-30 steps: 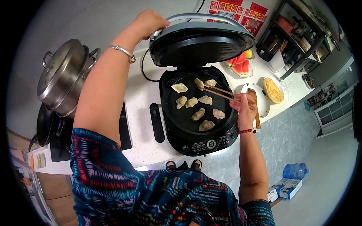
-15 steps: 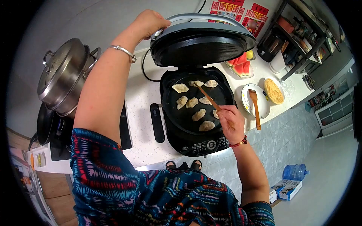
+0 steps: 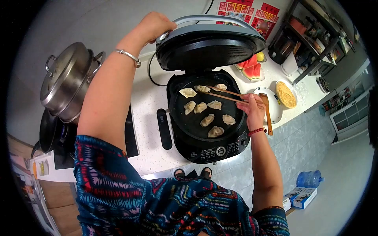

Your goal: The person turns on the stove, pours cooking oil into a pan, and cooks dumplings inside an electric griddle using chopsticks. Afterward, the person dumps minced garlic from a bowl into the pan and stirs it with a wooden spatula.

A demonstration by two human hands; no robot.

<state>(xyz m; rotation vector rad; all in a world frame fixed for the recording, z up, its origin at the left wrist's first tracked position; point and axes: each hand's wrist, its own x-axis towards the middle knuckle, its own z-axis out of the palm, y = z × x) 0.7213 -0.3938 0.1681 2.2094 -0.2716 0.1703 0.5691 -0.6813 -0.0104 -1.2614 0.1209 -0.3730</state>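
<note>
My left hand (image 3: pixel 156 26) is closed around the handle at the left end of the raised lid (image 3: pixel 212 45) of a black electric griddle. Several dumplings (image 3: pixel 200 107) lie spread over the dark round pan (image 3: pixel 185 126) of the griddle. In my right hand (image 3: pixel 254 108) is a pair of wooden chopsticks (image 3: pixel 228 97), held over the right side of the pan. Their slightly parted tips reach the dumpling (image 3: pixel 202 89) at the top middle; I cannot tell whether they grip it.
Right of the griddle stand a white plate (image 3: pixel 278 114) with a wooden spatula (image 3: pixel 266 104), a bowl of yellowish batter-like food (image 3: pixel 286 94) and watermelon slices (image 3: pixel 252 70). A steel steamer pot (image 3: pixel 65 86) is on the left. A dark shelf rack (image 3: pixel 315 43) stands at the far right.
My right hand has moved up and right, and the chopsticks now lie flatter, spread apart at the top dumpling. My left hand still holds the lid up.
</note>
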